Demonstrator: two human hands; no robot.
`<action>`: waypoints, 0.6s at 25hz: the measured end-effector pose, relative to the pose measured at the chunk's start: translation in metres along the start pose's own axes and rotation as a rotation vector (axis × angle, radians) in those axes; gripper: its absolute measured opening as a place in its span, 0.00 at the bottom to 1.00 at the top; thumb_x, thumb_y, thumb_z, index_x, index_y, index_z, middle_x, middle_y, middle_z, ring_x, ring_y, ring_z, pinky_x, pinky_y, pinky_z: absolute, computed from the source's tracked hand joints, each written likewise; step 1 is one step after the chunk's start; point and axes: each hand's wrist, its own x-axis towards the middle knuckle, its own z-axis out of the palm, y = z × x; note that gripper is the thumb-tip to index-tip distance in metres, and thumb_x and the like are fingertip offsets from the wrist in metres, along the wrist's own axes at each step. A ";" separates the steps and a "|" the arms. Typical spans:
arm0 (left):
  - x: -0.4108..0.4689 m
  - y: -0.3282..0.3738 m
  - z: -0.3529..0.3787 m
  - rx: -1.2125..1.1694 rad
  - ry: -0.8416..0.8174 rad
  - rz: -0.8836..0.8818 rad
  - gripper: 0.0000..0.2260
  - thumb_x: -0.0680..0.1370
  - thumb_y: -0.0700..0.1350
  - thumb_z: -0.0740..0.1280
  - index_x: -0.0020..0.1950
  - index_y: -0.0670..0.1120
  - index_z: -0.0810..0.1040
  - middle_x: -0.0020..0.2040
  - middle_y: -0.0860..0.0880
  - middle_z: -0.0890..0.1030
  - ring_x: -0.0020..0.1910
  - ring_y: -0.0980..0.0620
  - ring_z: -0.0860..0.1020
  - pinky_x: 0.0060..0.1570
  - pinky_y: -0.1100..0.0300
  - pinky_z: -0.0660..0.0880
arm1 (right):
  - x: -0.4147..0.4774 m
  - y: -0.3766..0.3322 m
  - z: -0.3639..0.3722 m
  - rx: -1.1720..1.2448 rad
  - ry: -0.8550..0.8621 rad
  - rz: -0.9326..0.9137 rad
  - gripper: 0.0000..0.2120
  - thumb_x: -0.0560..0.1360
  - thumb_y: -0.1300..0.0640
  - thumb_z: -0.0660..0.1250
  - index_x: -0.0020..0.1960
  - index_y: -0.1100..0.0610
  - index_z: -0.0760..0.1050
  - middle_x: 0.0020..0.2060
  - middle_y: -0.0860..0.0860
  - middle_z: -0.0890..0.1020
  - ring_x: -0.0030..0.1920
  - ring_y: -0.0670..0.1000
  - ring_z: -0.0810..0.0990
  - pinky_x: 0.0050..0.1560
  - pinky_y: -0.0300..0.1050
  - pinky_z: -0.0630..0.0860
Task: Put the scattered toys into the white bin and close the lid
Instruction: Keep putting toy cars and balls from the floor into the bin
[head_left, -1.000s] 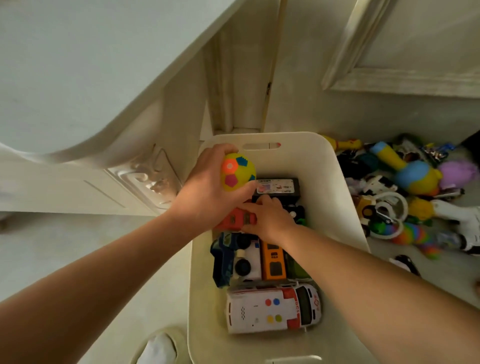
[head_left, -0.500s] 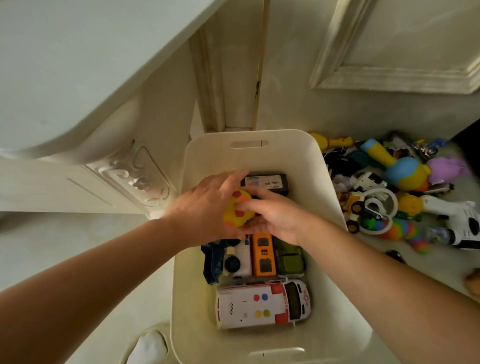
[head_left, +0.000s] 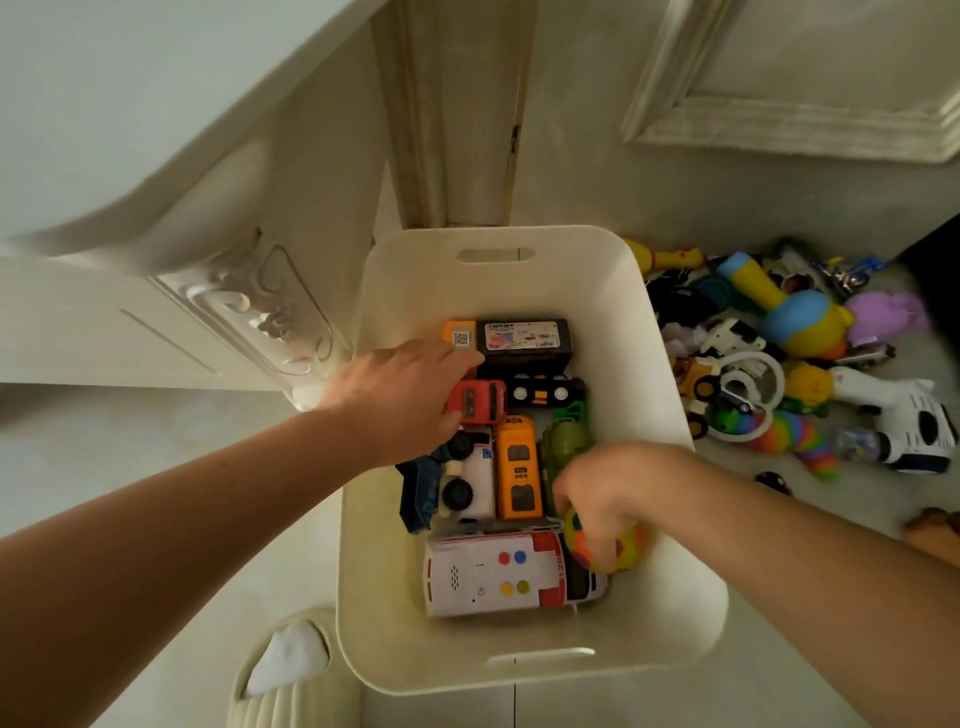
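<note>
Inside the bin, at its near right corner, the right grip is closed around the ball, fingers curled over its top. The ball sits low against the front end of the ambulance, which lies along the bin's near wall.

A second ago the left grip held that ball up at the bin's far left side. Half a second ago both met over it at the bin's middle. Now the ball has changed hands and crossed to the near right. The left grip, freed of it, lies loose over the truck at the bin's left side. Its fingers are fairly straight and reach to the edge of the box by the far wall, and it holds nothing that I can make out.

The handover reads as a sorting move: the ball goes to a free pocket beside the ambulance while the left grip steadies or shifts the small vehicles. I judge the ball all but placed; it only needs letting go.

Much is left. A heap of toys lies on the floor just right of the bin. No lid is in view, so closing is some way off.
</note>
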 end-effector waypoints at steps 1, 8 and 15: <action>0.000 0.000 -0.001 0.011 -0.022 -0.002 0.24 0.77 0.56 0.60 0.72 0.60 0.59 0.66 0.57 0.73 0.62 0.53 0.73 0.56 0.51 0.74 | 0.004 -0.001 0.005 0.007 -0.014 -0.008 0.33 0.68 0.50 0.75 0.70 0.54 0.69 0.63 0.52 0.76 0.58 0.55 0.77 0.54 0.48 0.77; -0.011 0.064 0.037 -0.009 -0.552 0.240 0.18 0.76 0.59 0.64 0.60 0.51 0.76 0.53 0.51 0.80 0.50 0.51 0.79 0.50 0.52 0.79 | -0.001 0.004 0.011 0.056 0.068 -0.056 0.25 0.71 0.50 0.73 0.65 0.59 0.73 0.51 0.53 0.78 0.48 0.54 0.76 0.45 0.46 0.73; -0.019 0.083 0.072 0.136 -0.763 0.225 0.31 0.70 0.51 0.76 0.69 0.45 0.67 0.62 0.44 0.75 0.57 0.43 0.77 0.55 0.50 0.76 | -0.004 0.006 0.019 0.078 0.110 -0.060 0.24 0.70 0.49 0.73 0.62 0.57 0.75 0.53 0.53 0.79 0.48 0.54 0.77 0.42 0.47 0.76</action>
